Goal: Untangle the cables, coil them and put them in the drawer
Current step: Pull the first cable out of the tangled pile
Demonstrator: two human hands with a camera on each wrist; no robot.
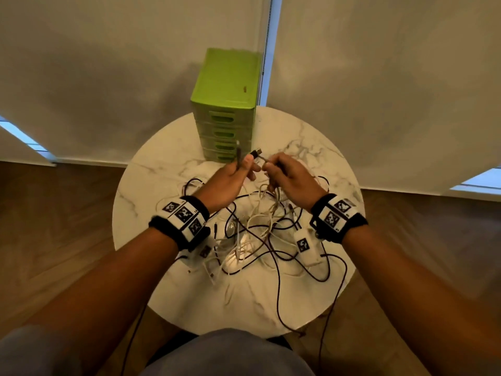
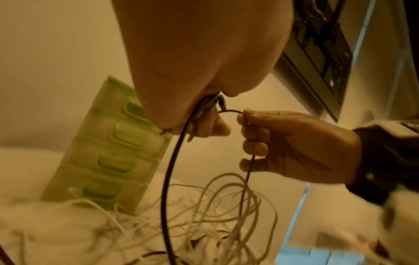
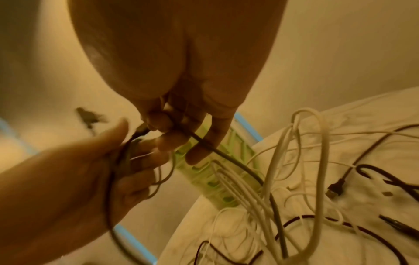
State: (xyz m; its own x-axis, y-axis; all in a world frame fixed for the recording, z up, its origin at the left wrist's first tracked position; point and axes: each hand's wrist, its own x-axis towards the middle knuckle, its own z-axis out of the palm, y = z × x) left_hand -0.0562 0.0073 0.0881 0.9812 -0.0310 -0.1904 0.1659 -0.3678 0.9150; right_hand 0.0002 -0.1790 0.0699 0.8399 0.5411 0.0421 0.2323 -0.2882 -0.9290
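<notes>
now | left hand (image 1: 230, 176) pinches thin dark cable (image 2: 169, 179) | right hand (image 1: 291, 180) grips it (round marble table (image 1: 162, 164))

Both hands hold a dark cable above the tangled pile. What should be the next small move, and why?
Probably lift the dark cable upward and draw it out of the tangle. The left hand and right hand both grip it near its USB plug, but its length runs down among white cables on the table, so it cannot be coiled yet.
</notes>
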